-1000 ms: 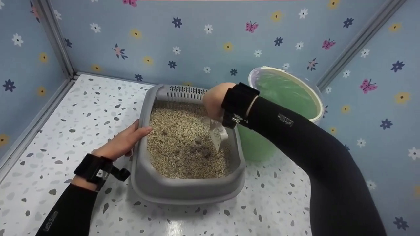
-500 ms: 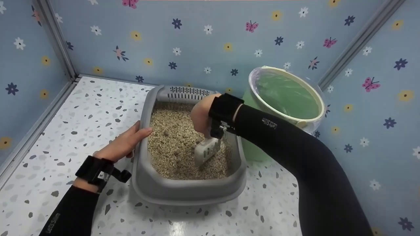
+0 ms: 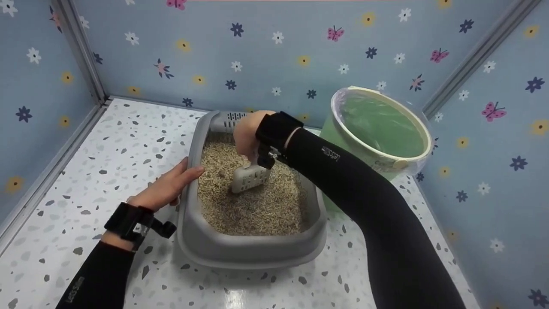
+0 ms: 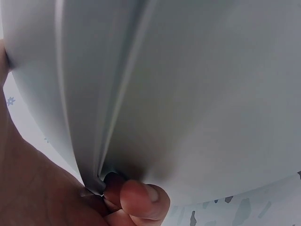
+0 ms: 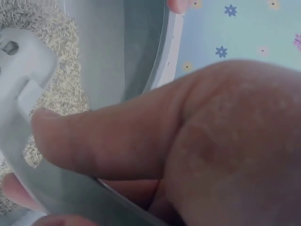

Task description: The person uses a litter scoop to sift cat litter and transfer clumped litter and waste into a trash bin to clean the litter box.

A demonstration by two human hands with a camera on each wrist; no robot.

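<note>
My right hand (image 3: 245, 133) has thumb (image 5: 94, 141) and fingers curled round the handle of a pale grey slotted litter scoop (image 3: 248, 179); in the right wrist view the thumb presses along the handle. The scoop's slotted blade sits in the beige granular cat litter (image 3: 257, 206), near the middle of the grey litter tray (image 3: 251, 251), tilted with its handle up toward the tray's far end. One small dark clump (image 3: 221, 173) lies just left of the blade. My left hand (image 3: 169, 186) holds the tray's left rim, its fingers lying nearly straight over the edge and the thumb tucked under the lip. A green bucket (image 3: 381, 128) lined with clear plastic stands just right of the tray, on the speckled floor (image 3: 107, 146). My right forearm crosses the tray's right rim.
</note>
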